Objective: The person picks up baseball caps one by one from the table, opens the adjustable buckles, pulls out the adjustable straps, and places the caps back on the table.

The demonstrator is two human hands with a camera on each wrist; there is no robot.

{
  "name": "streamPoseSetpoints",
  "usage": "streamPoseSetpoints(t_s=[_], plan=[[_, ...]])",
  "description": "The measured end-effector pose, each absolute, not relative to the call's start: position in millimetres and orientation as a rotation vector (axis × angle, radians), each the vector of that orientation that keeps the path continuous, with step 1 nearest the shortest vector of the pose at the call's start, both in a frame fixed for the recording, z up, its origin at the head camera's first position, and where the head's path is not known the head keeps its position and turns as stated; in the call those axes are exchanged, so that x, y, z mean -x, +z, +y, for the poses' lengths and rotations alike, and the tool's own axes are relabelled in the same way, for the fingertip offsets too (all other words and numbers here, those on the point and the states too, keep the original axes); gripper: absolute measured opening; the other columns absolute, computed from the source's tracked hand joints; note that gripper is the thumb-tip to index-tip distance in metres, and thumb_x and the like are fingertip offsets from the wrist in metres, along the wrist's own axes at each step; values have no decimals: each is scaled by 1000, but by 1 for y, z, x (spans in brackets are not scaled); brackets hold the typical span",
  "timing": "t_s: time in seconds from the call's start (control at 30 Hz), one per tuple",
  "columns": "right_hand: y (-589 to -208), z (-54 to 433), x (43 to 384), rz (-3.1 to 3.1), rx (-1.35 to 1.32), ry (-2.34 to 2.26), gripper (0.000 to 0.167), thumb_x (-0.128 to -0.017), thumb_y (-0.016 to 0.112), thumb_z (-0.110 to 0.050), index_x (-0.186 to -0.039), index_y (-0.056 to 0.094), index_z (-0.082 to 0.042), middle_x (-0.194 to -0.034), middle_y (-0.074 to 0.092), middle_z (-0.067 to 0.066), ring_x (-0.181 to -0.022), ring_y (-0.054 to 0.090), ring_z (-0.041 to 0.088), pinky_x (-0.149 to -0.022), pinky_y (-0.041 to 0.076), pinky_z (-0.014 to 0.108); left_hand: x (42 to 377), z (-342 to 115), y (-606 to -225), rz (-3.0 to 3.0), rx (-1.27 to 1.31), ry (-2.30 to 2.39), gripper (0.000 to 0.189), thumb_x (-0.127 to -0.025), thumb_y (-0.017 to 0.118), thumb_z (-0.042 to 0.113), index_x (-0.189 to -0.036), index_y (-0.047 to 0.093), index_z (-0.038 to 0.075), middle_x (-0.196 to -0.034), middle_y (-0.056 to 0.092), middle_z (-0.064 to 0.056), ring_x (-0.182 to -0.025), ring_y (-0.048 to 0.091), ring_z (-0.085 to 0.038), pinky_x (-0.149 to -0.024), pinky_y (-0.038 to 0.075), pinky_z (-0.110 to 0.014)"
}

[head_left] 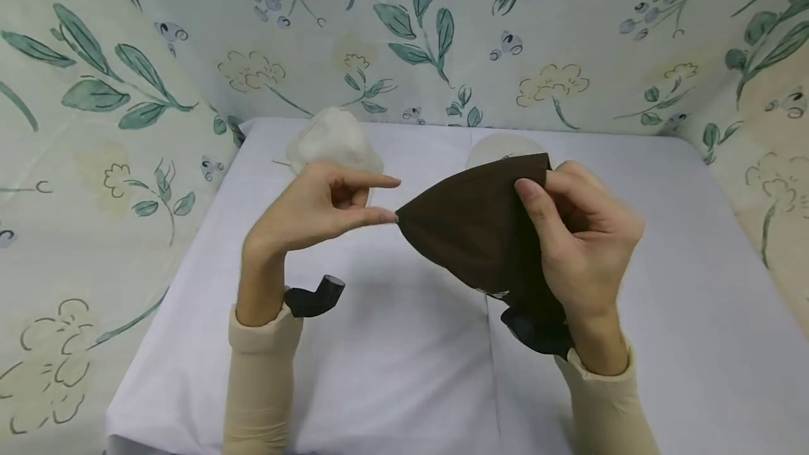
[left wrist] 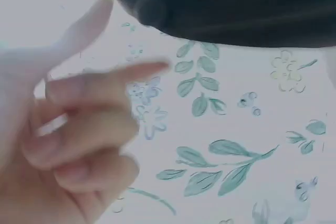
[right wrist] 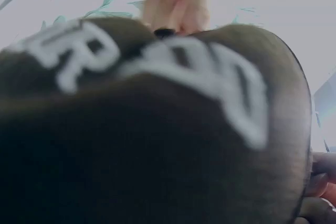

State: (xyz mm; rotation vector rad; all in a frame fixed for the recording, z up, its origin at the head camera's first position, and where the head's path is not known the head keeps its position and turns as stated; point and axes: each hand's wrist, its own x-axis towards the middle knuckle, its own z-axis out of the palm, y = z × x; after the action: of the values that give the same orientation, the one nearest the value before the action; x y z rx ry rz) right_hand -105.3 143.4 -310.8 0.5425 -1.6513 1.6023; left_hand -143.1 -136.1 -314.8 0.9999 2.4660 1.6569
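A dark brown cap (head_left: 470, 230) with white lettering (right wrist: 157, 61) is held up above the table, folded to a point at its left. My right hand (head_left: 578, 237) grips its right edge, thumb on the front and fingers curled behind. My left hand (head_left: 329, 206) is at the pointed left end; its thumb tip (head_left: 387, 217) touches the point. The forefinger (head_left: 379, 180) is stretched out above, clear of the cap, and the other fingers (left wrist: 79, 145) are loosely curled. A small button (left wrist: 149, 9) shows on the cap's crown in the left wrist view.
A white cloth covers the table (head_left: 392, 371). At the back lie a lumpy white cap (head_left: 331, 142) and a cream round one (head_left: 499, 148), partly hidden behind the brown cap. Floral fabric walls (head_left: 95, 160) close in the left, back and right.
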Motion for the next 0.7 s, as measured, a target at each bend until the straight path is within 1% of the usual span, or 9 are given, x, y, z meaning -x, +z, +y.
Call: streamPoseSetpoints(t_s=[0.1, 0.17, 0.23, 0.33, 0.37, 0.47, 0.53, 0.6, 0.7], plan=[[-308, 148, 105, -1573, -542, 1692, 24, -86, 77, 7, -77, 64, 25, -69, 56, 0, -60, 43, 9, -54, 34, 16, 146, -133, -319, 2385, -1133, 1588, 39, -79, 88, 2, -117, 78, 1, -61, 44, 1, -55, 33, -8, -52, 30, -22], [-306, 149, 105, -1550, -528, 1716, 24, -86, 76, 8, -76, 62, 26, -68, 55, 0, -60, 43, 10, -54, 33, 16, 146, -128, -320, 2366, -1231, 1649, 35, -78, 86, -5, -112, 79, -1, -61, 54, 1, -54, 35, -8, -51, 30, -21], [-305, 149, 106, -1534, -508, 1737, 24, -86, 75, 9, -76, 61, 26, -67, 55, 0, -60, 43, 10, -55, 33, 17, 145, -122, -320, 2413, -1298, 1723, 28, -79, 85, -8, -105, 81, -1, -62, 58, 1, -53, 36, -8, -50, 30, -21], [-305, 151, 110, -1551, -457, 1761, 24, -87, 75, 8, -77, 62, 25, -66, 56, 1, -59, 43, 12, -55, 34, 18, 144, -119, -319, 2531, -1328, 1810, 19, -80, 83, -8, -97, 82, 1, -63, 60, 2, -54, 39, -7, -50, 32, -20], [-306, 153, 113, -1567, -444, 1775, 23, -88, 75, 7, -77, 63, 24, -66, 56, 1, -59, 43, 12, -55, 35, 19, 143, -119, -318, 2566, -1329, 1834, 18, -81, 83, -8, -96, 82, 1, -61, 56, 3, -54, 39, -7, -50, 31, -20], [-312, 158, 123, -1722, -388, 1777, 21, -90, 76, 1, -82, 68, 19, -68, 60, 0, -59, 47, 13, -56, 39, 18, 143, -119, -317, 2641, -1352, 1892, 17, -82, 82, -8, -98, 80, -2, -63, 58, -1, -55, 42, -8, -50, 32, -21], [-317, 161, 130, -1907, -352, 1743, 18, -93, 76, -4, -93, 73, 14, -76, 65, -4, -60, 55, 9, -58, 43, 17, 143, -119, -315, 2687, -1357, 1905, 16, -84, 80, -8, -100, 79, -4, -65, 59, -3, -56, 43, -8, -50, 33, -21], [-322, 163, 135, -2102, -321, 1622, 21, -94, 76, -9, -110, 75, 5, -83, 65, -9, -55, 52, 4, -53, 39, 15, 143, -118, -315, 2759, -1345, 1889, 16, -85, 80, -7, -101, 79, -4, -65, 60, -4, -56, 43, -9, -51, 33, -20], [-326, 162, 137, -2241, -377, 1385, 50, -91, 80, -12, -138, 65, -11, -86, 59, -8, -46, 38, -1, -47, 28, 15, 144, -115, -316, 2902, -1299, 1798, 15, -86, 82, -1, -101, 80, -2, -64, 60, -2, -56, 43, -9, -53, 35, -19]])
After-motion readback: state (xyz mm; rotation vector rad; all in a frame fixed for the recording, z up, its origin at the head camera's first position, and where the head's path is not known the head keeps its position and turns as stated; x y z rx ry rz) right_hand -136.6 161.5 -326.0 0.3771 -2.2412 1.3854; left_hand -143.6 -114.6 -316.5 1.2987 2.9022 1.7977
